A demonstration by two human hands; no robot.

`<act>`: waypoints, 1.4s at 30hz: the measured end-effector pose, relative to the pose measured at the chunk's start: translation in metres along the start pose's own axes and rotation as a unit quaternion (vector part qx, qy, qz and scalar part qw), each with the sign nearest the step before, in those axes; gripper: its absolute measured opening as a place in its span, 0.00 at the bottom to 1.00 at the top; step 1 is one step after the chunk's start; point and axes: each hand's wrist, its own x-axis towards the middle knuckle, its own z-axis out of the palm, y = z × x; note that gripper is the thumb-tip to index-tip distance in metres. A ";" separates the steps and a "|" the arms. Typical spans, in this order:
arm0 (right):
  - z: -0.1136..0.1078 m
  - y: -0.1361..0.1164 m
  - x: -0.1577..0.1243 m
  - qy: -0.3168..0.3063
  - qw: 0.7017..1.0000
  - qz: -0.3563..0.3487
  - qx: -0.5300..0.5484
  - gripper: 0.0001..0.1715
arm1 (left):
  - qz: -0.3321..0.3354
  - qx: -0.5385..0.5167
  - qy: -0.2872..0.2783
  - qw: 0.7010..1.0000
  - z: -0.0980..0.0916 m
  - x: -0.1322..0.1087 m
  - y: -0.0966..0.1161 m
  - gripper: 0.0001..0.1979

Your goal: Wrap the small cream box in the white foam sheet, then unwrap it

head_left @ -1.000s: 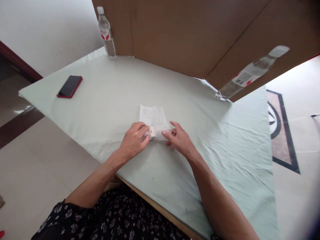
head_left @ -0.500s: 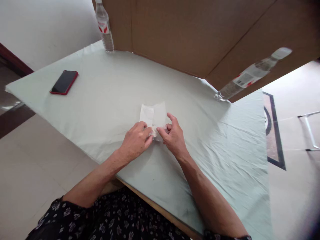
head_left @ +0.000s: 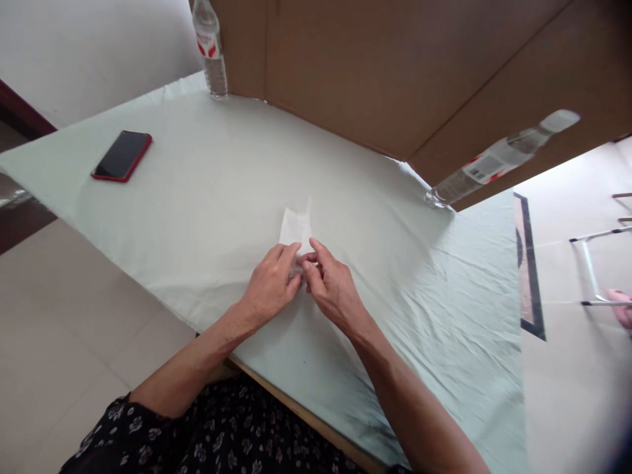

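A small white tissue (head_left: pixel 295 227) lies on the pale green cloth of the table (head_left: pixel 197 191), near the middle. My left hand (head_left: pixel 270 286) pinches its near end, fingers closed on it. My right hand (head_left: pixel 332 288) meets the left at the same spot, thumb and forefinger pinched on the tissue. The tissue now looks narrow, folded over on itself, and its near end is hidden under my fingers.
A red-cased phone (head_left: pixel 121 155) lies at the far left. One water bottle (head_left: pixel 209 46) stands at the back by a brown cardboard screen (head_left: pixel 395 66). A second bottle (head_left: pixel 494 164) stands at the right by the screen. The table edge runs close to my body.
My right hand has moved left to meet the left hand. The tissue has gone from a wide sheet to a narrower folded strip.
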 end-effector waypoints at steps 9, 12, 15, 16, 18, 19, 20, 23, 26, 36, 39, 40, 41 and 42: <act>-0.004 0.008 -0.013 -0.054 0.985 -0.112 -0.119 0.40 | -0.077 -0.089 0.051 0.992 0.001 -0.001 0.005 0.18; -0.011 0.012 -0.011 -0.080 0.989 -0.109 -0.061 0.42 | -0.061 -0.065 0.049 0.995 0.004 0.000 0.007 0.14; -0.020 0.014 -0.005 -0.115 0.990 -0.079 0.020 0.41 | -0.043 -0.048 0.052 0.997 0.007 0.000 0.008 0.11; -0.022 0.015 -0.003 -0.123 0.989 -0.073 0.041 0.40 | -0.041 -0.041 0.058 0.997 0.009 0.001 0.009 0.11; -0.025 0.017 0.001 -0.107 0.990 -0.063 0.069 0.37 | -0.041 -0.026 0.066 0.997 0.011 0.001 0.009 0.11; -0.025 0.019 0.004 -0.078 0.993 -0.060 0.073 0.35 | -0.041 -0.019 0.068 0.997 0.012 0.001 0.009 0.11; -0.026 0.022 0.006 -0.042 0.995 -0.057 0.068 0.33 | -0.041 -0.012 0.070 0.997 0.013 0.000 0.009 0.12; -0.023 0.032 0.018 0.033 0.996 -0.074 0.022 0.27 | -0.036 0.009 0.080 0.996 0.016 -0.001 0.007 0.13; -0.017 0.041 0.031 0.004 0.992 -0.126 -0.020 0.28 | -0.009 0.044 0.092 0.995 0.015 -0.003 0.006 0.15; -0.024 0.049 0.052 0.031 0.996 -0.003 0.088 0.20 | 0.078 0.100 0.063 0.990 0.011 0.001 0.005 0.13; -0.029 0.053 0.066 0.004 0.978 0.128 0.163 0.19 | 0.070 0.099 0.058 0.991 0.011 0.001 0.004 0.13; -0.029 0.053 0.072 -0.013 0.970 0.158 0.184 0.20 | 0.070 0.099 0.056 0.991 0.011 0.001 0.004 0.13; -0.028 0.052 0.078 -0.025 0.963 0.179 0.201 0.21 | 0.071 0.100 0.053 0.991 0.010 0.001 0.004 0.13; -0.026 0.050 0.084 -0.037 0.958 0.191 0.213 0.21 | 0.073 0.102 0.051 0.991 0.010 0.001 0.005 0.13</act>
